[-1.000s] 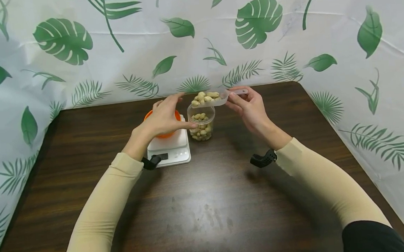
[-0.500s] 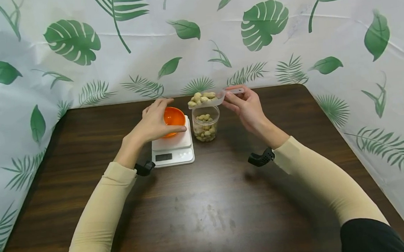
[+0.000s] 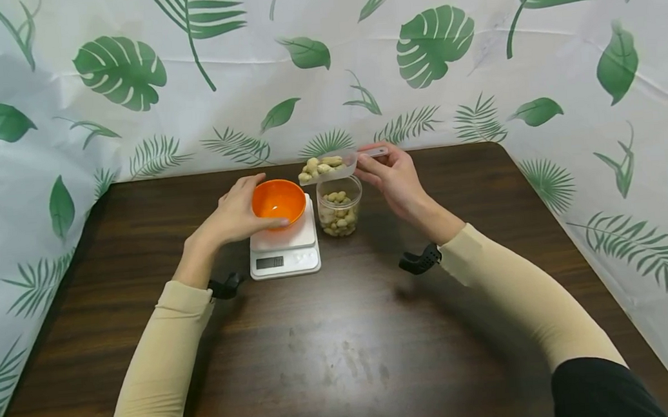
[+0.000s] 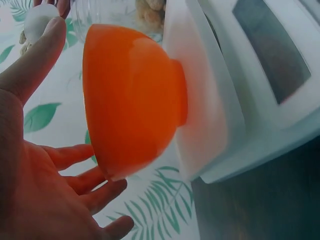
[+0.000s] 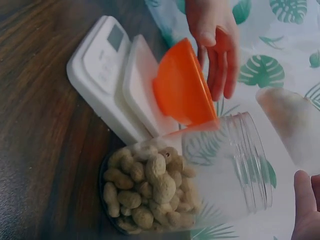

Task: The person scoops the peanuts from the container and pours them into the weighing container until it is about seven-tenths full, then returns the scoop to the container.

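An orange bowl [image 3: 278,203] stands upright on a white kitchen scale [image 3: 299,262]. My left hand [image 3: 232,214] is at the bowl's left side, thumb and fingers spread about its rim. In the left wrist view the thumb is apart from the bowl, and some fingertips [image 4: 117,185] are close to its rim; contact is unclear. My right hand [image 3: 393,182] pinches the handle of a translucent scoop [image 3: 351,162] loaded with unshelled peanuts [image 3: 321,167]. The scoop is roughly level above a clear open jar [image 3: 340,211], its tip near the bowl's right rim. More peanuts [image 5: 155,190] lie in the jar.
The jar stands close to the scale's right side. Under everything is a dark wooden table [image 3: 332,344]. A white leaf-printed cloth [image 3: 352,46] hangs behind and along both sides. The scale's display [image 3: 270,263] faces the front.
My left hand has drawn left, from beside the jar and over the bowl to the bowl's left side, uncovering the bowl. The loaded scoop has shifted left towards the bowl. The head view moved slightly.
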Tool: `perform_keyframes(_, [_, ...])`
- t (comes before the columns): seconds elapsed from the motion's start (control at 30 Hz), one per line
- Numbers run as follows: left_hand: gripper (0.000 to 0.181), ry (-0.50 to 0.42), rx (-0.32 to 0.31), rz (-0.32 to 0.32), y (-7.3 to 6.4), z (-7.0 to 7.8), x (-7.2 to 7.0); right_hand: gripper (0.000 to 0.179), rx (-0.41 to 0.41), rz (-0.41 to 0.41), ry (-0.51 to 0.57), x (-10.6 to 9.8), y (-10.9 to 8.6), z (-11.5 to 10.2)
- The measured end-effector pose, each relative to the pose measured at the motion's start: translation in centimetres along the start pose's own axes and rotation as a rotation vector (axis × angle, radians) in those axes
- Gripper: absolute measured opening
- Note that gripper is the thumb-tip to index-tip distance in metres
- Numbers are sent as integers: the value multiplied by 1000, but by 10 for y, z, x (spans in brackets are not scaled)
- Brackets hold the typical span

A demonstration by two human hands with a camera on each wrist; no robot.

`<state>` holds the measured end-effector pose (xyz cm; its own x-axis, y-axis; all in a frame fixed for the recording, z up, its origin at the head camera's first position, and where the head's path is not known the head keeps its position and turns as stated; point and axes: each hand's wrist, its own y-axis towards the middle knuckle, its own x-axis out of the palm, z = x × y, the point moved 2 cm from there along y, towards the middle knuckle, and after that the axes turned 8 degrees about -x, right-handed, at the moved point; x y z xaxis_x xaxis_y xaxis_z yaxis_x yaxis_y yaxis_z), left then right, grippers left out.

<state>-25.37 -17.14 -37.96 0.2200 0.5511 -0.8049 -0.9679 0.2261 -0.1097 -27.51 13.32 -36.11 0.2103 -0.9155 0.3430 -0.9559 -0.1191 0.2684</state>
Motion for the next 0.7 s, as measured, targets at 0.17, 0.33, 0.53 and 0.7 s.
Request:
perform_keyframes(0.17, [112, 0, -16, -29, 0, -8, 0, 11, -2, -16, -36, 7, 4, 3])
perform_keyframes(0.33, [114, -13, -32, -72, 0, -14, 0, 11, 3, -21, -73, 11, 7, 7])
perform_keyframes(0.53, [115, -33, -29, -73, -1, -17, 5, 10, 3, -21, -78, 15, 8, 9])
perform_keyframes(0.7, [115, -55, -22, -71, -1, -16, 7, 10, 4, -18, -93, 14, 8, 10])
